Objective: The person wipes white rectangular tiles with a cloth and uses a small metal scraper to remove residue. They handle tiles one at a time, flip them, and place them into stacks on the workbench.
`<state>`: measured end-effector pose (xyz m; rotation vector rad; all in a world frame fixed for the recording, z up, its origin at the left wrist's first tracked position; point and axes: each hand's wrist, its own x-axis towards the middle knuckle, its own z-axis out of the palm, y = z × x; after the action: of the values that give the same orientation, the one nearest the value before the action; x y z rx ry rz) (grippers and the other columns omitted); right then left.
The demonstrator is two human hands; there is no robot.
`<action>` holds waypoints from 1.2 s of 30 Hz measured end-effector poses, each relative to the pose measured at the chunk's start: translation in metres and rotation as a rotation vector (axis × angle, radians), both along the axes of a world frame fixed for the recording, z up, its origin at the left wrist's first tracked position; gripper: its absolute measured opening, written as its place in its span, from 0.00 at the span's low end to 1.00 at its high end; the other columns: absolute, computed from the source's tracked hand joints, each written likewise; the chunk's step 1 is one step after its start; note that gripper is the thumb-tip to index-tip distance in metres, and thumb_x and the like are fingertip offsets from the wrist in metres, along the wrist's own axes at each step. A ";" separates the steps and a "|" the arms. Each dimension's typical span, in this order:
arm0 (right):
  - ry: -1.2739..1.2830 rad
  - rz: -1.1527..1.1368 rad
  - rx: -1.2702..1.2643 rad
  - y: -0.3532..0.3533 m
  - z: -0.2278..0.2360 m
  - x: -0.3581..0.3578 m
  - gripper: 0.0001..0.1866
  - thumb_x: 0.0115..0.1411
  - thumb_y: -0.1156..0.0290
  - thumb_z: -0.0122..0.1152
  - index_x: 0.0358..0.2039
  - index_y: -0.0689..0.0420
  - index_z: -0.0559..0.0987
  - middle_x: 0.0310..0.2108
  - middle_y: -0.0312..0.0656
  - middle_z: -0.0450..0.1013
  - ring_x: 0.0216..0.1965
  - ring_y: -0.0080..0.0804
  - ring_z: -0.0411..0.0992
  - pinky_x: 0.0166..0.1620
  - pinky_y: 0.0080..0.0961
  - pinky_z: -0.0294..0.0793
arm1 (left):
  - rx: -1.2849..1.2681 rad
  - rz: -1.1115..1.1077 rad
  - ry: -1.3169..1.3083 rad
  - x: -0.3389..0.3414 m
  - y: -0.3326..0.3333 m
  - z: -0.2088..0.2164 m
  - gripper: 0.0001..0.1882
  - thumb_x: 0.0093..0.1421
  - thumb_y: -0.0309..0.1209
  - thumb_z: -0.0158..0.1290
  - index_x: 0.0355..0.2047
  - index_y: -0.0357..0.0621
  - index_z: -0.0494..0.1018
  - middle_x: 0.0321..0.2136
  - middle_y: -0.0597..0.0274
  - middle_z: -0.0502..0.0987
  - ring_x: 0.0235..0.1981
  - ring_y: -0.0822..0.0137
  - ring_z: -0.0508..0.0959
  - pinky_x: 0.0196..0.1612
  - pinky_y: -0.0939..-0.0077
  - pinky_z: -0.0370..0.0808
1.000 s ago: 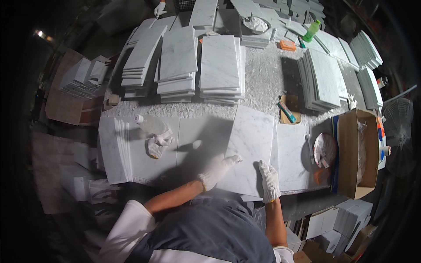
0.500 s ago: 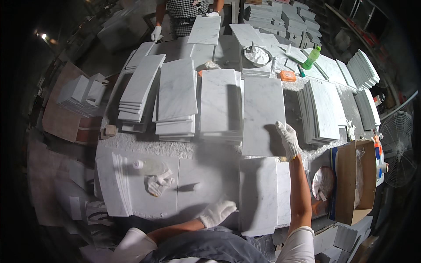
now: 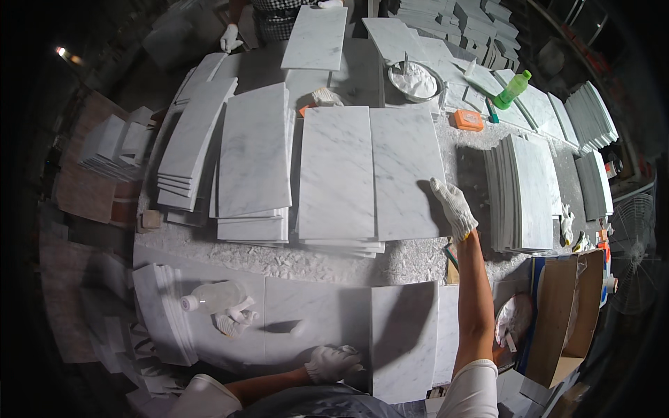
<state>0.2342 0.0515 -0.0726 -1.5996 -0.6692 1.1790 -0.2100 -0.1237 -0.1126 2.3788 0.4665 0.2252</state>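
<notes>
My gloved right hand (image 3: 456,212) grips the right edge of a white marble tile (image 3: 411,171) with grey veins. That tile's left edge lies against another marble tile (image 3: 336,167), which tops a stack. Low in front of me, my gloved left hand (image 3: 334,364) is closed over the near slabs; whatever is in its fingers, if anything, is hidden. Just right of it lies a pale marble slab (image 3: 403,334). A clear plastic bottle (image 3: 217,298) lies on its side, with a crumpled white glove (image 3: 237,318) beside it.
More tile stacks (image 3: 254,153) stand to the left, another stack (image 3: 519,191) to the right. Beyond are a bowl of white paste (image 3: 415,81), an orange box (image 3: 468,120) and a green bottle (image 3: 513,89). A cardboard box (image 3: 557,327) sits near right. A co-worker's gloved hand (image 3: 230,39) is across the table.
The tile in my right hand has shifted left against its neighbour, closing the gap between them. My left hand has drawn back and curled. The whole view has shifted a little.
</notes>
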 end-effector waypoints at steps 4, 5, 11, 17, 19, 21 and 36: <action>-0.039 -0.004 -0.069 0.002 -0.005 0.003 0.27 0.69 0.49 0.62 0.53 0.62 0.83 0.44 0.30 0.78 0.44 0.17 0.69 0.52 0.21 0.69 | 0.034 -0.015 0.038 0.003 0.001 0.002 0.15 0.65 0.48 0.55 0.34 0.52 0.79 0.28 0.63 0.80 0.19 0.63 0.77 0.18 0.66 0.70; -0.026 -0.007 -0.068 0.003 -0.006 0.003 0.27 0.69 0.49 0.62 0.53 0.62 0.82 0.45 0.30 0.78 0.44 0.17 0.69 0.52 0.22 0.69 | 0.040 -0.006 0.023 0.003 0.001 0.002 0.15 0.65 0.48 0.55 0.34 0.53 0.79 0.28 0.63 0.80 0.19 0.63 0.77 0.18 0.66 0.70; 0.005 -0.001 -0.057 0.004 -0.013 0.003 0.28 0.69 0.49 0.62 0.55 0.61 0.81 0.45 0.30 0.77 0.46 0.18 0.69 0.54 0.24 0.69 | 0.043 0.021 -0.004 0.002 -0.002 -0.005 0.15 0.65 0.49 0.55 0.35 0.54 0.79 0.28 0.64 0.81 0.18 0.63 0.78 0.18 0.65 0.71; 0.002 -0.037 -0.055 0.003 -0.012 0.003 0.24 0.70 0.50 0.61 0.52 0.60 0.82 0.44 0.26 0.76 0.44 0.16 0.68 0.52 0.21 0.69 | 0.036 0.036 0.018 0.000 -0.007 -0.007 0.15 0.66 0.50 0.54 0.36 0.54 0.77 0.28 0.63 0.80 0.18 0.63 0.78 0.17 0.65 0.71; -0.015 -0.019 -0.046 0.003 -0.010 0.004 0.24 0.70 0.51 0.60 0.52 0.59 0.83 0.43 0.25 0.77 0.43 0.15 0.68 0.50 0.20 0.69 | 0.044 0.033 0.028 -0.002 -0.007 -0.007 0.15 0.66 0.50 0.54 0.36 0.53 0.77 0.28 0.64 0.80 0.18 0.63 0.78 0.17 0.65 0.72; -0.007 0.003 -0.011 0.002 -0.005 0.004 0.23 0.71 0.51 0.60 0.51 0.59 0.83 0.42 0.25 0.77 0.42 0.14 0.69 0.49 0.19 0.69 | 0.063 0.022 0.012 -0.002 -0.007 -0.008 0.15 0.64 0.49 0.57 0.37 0.52 0.78 0.26 0.64 0.79 0.19 0.63 0.79 0.18 0.66 0.73; 0.125 -0.095 0.229 -0.084 0.147 -0.084 0.23 0.72 0.52 0.57 0.46 0.63 0.82 0.30 0.36 0.76 0.27 0.23 0.73 0.27 0.22 0.74 | 0.018 -0.129 0.113 -0.032 -0.013 0.045 0.15 0.66 0.48 0.51 0.45 0.58 0.80 0.41 0.67 0.83 0.39 0.64 0.84 0.35 0.65 0.80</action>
<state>0.1507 -0.0330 0.0744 -1.3407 -0.6169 1.0815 -0.2419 -0.1363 -0.0679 2.4376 0.3621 0.0370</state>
